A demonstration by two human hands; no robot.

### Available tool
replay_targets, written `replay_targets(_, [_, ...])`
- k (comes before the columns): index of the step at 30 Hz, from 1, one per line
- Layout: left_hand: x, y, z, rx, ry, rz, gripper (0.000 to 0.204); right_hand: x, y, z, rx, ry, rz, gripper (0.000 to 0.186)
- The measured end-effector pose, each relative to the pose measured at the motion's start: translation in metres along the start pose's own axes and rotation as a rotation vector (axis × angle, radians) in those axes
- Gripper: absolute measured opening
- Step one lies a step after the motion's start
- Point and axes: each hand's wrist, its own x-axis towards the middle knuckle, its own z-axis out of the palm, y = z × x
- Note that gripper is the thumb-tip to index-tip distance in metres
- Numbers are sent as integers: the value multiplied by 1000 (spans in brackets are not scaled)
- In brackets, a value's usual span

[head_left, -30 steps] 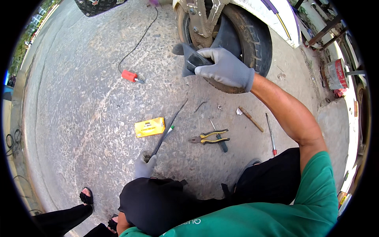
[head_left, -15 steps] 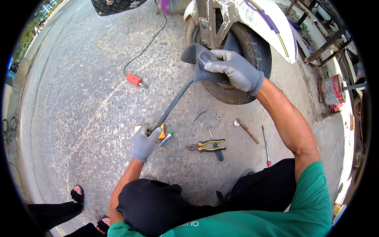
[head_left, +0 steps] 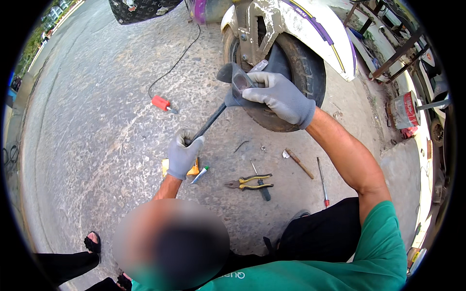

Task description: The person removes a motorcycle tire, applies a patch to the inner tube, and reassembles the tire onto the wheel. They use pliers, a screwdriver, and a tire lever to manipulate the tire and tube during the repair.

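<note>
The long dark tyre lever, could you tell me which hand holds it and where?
Left hand grips the tyre lever at its lower end.

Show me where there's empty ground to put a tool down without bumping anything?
The widest bare concrete lies left of the red plug and its black cord, out toward the picture's left edge. A smaller patch sits between the plug and the left hand. It is crowded below the tyre: pliers, a screwdriver, a wooden stick and a yellow box.

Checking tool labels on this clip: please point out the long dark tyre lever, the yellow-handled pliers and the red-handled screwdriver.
Long dark tyre lever (head_left: 209, 121), head view, mid-shaft.
Yellow-handled pliers (head_left: 252, 182), head view, on the handles.
Red-handled screwdriver (head_left: 322, 180), head view, on the thin shaft.
</note>
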Motion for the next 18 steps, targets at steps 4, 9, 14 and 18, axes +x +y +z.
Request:
replay_targets(4, [9,3,-3,25,-33,32,19,-6,0,5,6,99,6,28])
replay_targets(9, [7,15,-4,73,-37,53,19,-16,15,8,-161,207,102,32])
replay_targets(14, [11,21,0,-40,-43,7,18,-18,8,11,-53,275,166,37])
replay_targets(18, [21,9,0,-73,-109,-6,17,-14,4,12,27,255,121,38])
